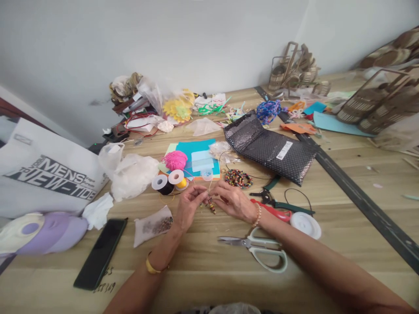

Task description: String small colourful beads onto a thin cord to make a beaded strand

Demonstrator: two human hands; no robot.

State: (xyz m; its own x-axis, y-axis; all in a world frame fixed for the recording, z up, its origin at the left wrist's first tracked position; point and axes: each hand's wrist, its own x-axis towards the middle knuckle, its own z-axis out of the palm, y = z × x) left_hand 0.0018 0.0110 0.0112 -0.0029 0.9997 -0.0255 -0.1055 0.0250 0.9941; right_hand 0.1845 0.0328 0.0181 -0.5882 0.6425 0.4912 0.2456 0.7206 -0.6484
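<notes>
A short string of small coloured beads (212,206) hangs between my hands above the wooden table. My left hand (190,205) pinches the beaded cord with thumb and forefinger, at its upper end. From the other side, my right hand (234,200) closes its fingertips on the same cord; the exact grip is too small to make out. Just beyond the fingers lies a coiled string of multicoloured beads (238,179). Scissors with pale green handles (266,250) rest nearer to me, below the right wrist. A small pouch of beads (153,225) lies left of my left hand.
Spools of thread (163,185) and a pink yarn ball (176,160) stand behind my left hand. To the right are wire strippers (266,197), a white round lid (305,225) and a black bubble mailer (271,148). A phone (101,253) lies left.
</notes>
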